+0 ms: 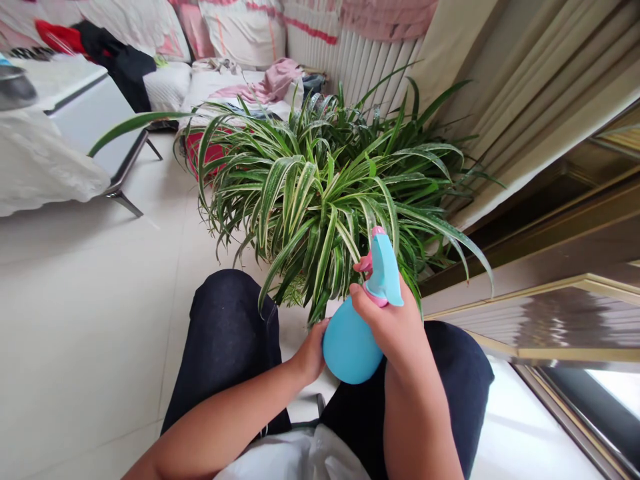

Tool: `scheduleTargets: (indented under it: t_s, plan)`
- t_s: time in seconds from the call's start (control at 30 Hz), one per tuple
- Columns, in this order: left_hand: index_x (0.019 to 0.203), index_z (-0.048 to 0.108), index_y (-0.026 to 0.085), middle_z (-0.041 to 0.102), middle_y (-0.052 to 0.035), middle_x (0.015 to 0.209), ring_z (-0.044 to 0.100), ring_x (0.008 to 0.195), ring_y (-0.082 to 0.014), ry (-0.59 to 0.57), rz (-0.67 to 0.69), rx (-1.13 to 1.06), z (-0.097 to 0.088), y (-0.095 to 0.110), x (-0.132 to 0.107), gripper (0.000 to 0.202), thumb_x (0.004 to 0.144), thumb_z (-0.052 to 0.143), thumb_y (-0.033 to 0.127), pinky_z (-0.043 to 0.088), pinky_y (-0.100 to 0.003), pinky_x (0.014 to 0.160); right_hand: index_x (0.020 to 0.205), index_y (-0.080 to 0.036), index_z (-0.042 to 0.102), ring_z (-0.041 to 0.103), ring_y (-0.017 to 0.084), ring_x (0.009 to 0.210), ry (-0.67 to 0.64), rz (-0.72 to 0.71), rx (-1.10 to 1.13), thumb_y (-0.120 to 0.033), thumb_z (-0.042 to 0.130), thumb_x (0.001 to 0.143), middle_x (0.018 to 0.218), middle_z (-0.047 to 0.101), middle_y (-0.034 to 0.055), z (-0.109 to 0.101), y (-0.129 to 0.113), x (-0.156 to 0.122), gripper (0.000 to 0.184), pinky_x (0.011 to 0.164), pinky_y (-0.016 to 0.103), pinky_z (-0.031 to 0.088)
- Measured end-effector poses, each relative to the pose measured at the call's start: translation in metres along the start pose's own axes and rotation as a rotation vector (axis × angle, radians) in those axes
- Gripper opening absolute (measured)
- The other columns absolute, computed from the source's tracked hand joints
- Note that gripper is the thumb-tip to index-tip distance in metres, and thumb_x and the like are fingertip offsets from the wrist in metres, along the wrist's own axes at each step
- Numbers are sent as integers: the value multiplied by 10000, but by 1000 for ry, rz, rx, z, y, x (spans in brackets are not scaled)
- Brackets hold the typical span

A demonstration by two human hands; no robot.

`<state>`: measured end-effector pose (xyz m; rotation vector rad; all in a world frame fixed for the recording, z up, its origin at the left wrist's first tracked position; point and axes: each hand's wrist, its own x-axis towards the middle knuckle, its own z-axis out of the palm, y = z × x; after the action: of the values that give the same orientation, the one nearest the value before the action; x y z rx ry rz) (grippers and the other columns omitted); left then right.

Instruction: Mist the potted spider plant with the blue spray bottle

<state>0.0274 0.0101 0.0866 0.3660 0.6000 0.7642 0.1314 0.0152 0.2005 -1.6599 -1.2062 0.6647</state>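
I'm holding the blue spray bottle point(349, 347) just beside the spider plant point(320, 200), my right hand point(393, 327) wrapping its fingers around the neck, my left hand point(310, 353) cupping the round body.

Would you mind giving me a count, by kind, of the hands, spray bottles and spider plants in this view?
Hands: 2 (left hand, right hand)
Spray bottles: 1 (blue spray bottle)
Spider plants: 1 (spider plant)
Total: 4
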Motion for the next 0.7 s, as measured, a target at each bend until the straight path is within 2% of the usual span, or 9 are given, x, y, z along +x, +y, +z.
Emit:
scheduleTargets:
  t_s: [0.13, 0.33, 0.53, 0.7]
  plan:
    - [905, 782, 151, 788, -81, 952, 678, 1021, -309, 2, 16, 18, 0, 2, 0, 407, 674, 717, 481, 490, -370, 902, 996, -220, 596, 577, 237, 835, 1, -1, -1, -384, 627, 712, 941, 616, 61, 0, 0, -2, 329, 761, 403, 469]
    - [885, 782, 172, 788, -73, 941, 675, 1024, -308, 9, 0, 14, 0, 2, 0, 389, 663, 711, 482, 485, -378, 919, 1102, -222, 599, 578, 266, 945, -5, -7, 0, -396, 631, 724, 989, 629, 66, 1, 0, -3, 418, 840, 436, 465]
    - [922, 767, 144, 783, -91, 957, 659, 1060, -319, 7, 24, 14, 1, 3, -2, 400, 694, 700, 466, 463, -388, 946, 1041, -214, 604, 577, 254, 884, -5, -10, -10, -368, 627, 717, 923, 610, 54, 1, -1, -3, 359, 793, 419, 467]
    - [897, 771, 150, 786, -81, 941, 666, 1041, -325, 23, 7, -1, 1, 4, -3, 402, 661, 729, 474, 475, -389, 927, 966, -216, 601, 569, 239, 853, 8, -40, -5, -359, 618, 732, 945, 619, 58, 1, -3, -2, 275, 774, 401, 451]
